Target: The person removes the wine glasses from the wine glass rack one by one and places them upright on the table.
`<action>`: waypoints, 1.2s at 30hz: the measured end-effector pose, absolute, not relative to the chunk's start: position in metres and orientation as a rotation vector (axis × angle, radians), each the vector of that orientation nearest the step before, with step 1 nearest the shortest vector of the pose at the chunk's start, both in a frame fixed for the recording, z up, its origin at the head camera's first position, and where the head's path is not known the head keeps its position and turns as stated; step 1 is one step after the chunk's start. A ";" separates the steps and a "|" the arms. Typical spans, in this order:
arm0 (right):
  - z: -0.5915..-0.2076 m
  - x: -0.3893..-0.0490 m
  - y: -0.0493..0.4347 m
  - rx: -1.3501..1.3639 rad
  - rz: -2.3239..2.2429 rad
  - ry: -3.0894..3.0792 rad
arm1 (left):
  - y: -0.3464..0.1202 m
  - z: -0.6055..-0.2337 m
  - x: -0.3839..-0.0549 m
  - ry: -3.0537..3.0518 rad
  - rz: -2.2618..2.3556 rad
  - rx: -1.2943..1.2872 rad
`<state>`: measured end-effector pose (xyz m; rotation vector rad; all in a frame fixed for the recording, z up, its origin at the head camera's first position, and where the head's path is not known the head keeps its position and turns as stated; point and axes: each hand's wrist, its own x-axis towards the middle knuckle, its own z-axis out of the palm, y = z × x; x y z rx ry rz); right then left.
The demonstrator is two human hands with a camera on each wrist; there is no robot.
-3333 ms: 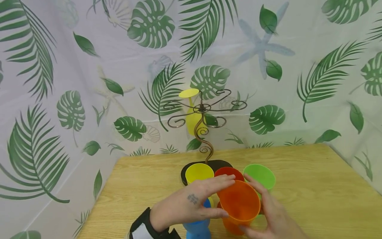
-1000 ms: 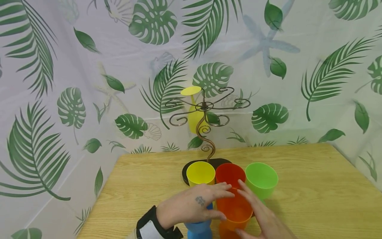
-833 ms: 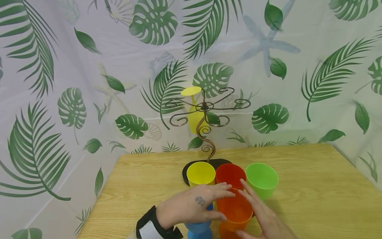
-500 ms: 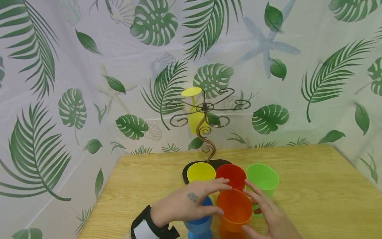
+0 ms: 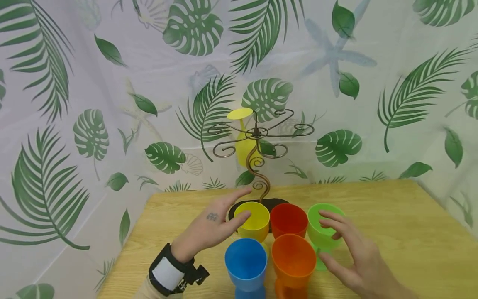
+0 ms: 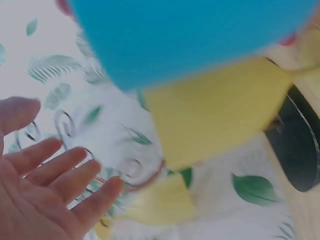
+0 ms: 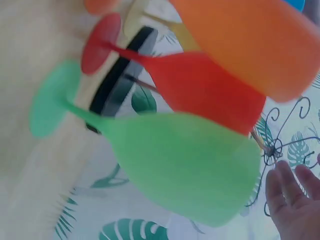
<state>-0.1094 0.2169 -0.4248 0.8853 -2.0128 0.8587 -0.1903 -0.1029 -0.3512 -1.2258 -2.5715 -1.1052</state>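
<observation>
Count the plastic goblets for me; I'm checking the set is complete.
6: yellow, red, green, blue and orange on the table; another yellow goblet hangs from the rack.

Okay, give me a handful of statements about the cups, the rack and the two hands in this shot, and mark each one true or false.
1. Five cups stand upright on the table. True.
2. The orange cup is held by both hands. False: neither hand grips it; it stands free beside the blue cup.
3. The left hand is open, by the yellow cup. True.
4. A red cup hangs on the wire rack. False: the hanging cup is yellow; the red cup stands on the table.
5. The right hand is by the green cup, fingers spread. True.
</observation>
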 end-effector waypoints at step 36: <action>-0.349 -0.201 0.218 0.751 0.684 -2.622 | -0.077 -0.361 -0.342 -2.496 -1.518 -0.479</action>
